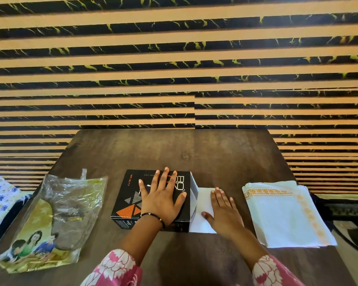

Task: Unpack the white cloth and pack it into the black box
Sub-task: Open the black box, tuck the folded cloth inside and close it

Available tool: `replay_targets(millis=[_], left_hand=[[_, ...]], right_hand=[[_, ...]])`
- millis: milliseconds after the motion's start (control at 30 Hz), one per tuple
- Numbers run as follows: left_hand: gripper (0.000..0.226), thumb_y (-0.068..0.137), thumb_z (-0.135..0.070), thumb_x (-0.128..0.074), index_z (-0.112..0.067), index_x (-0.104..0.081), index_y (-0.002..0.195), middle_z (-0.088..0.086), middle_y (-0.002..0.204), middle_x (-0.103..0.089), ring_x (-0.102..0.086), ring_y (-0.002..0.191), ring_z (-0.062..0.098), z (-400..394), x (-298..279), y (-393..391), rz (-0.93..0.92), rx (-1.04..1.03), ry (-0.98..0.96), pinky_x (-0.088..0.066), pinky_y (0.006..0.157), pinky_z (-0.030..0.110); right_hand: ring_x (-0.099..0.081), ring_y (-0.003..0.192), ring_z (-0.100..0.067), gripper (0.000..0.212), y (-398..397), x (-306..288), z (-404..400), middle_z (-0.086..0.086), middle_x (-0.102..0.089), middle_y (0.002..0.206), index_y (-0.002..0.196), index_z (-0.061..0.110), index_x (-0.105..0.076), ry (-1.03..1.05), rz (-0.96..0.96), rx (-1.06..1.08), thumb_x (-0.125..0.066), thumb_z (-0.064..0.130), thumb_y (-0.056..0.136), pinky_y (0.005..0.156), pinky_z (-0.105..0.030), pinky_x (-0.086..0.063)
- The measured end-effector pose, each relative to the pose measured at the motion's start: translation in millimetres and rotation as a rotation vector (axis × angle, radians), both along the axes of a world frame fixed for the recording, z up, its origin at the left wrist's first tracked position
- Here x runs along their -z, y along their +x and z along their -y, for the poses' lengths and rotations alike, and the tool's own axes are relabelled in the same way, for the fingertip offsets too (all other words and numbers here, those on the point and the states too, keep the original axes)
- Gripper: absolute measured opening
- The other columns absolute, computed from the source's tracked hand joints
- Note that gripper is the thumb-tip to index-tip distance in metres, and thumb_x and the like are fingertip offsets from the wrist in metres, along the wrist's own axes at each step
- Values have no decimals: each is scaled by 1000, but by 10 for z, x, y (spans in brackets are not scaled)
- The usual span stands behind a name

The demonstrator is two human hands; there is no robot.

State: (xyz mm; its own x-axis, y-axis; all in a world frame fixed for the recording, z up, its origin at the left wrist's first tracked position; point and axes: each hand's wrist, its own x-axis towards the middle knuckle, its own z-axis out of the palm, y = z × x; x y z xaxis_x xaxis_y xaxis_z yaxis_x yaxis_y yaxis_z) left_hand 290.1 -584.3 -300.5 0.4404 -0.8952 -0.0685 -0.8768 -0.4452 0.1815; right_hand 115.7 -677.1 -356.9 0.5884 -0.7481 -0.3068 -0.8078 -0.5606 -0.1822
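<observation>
From the head view, the folded white cloth with an orange patterned border [285, 213] lies flat on the right side of the dark brown wooden counter [174, 149], out of its wrapper. Its long axis runs from the near edge away toward the striped wall, leaning slightly left at the far end; the orange band runs along the far edge and down the right side. The layers sit neatly stacked, edges showing at the near right corner.

The black cardboard box with orange and grey triangles [130, 195] sits mid-counter, well left of the cloth. The left hand [161, 201] presses flat on its lid, fingers spread and straight, a dark beaded bracelet at the wrist. The right hand [223, 211] lies flat, fingers straight, on the white flap [203, 223] spread on the counter at the box's right side, between box and cloth.

Far left, the empty clear plastic bag with a yellow printed picture [56, 219] lies crumpled.
</observation>
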Motion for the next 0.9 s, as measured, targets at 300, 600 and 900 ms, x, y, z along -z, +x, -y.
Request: replay_targets(millis=[300,600,900], left_hand=[[64,89,-60,-22,-36,-2,145,-8,158,2,8,145,18,36,-17,9,-25,-8,-41,15,109,59],[65,89,-59,-22,-34,-3,145,-7,158,3,9,145,18,30,-57,37,-30,-1,-48,12,111,61],[135,38,-98,-34,-30,18,143,0,153,29,31,137,30,-51,-64,136,3,272,238,19,99,73]], right_hand=[[-56,111,-10,29,-20,-426,-175,4,-61,123,109,22,-65,303,443,80,-47,7,93,93,-10,-38],[-65,90,-9,30,-14,-476,-505,11,-69,88,73,39,-66,676,550,14,-59,13,86,84,-18,-50],[-65,77,-7,23,32,-390,-521,9,-67,77,73,25,-69,781,627,144,-65,4,80,67,-10,-48]])
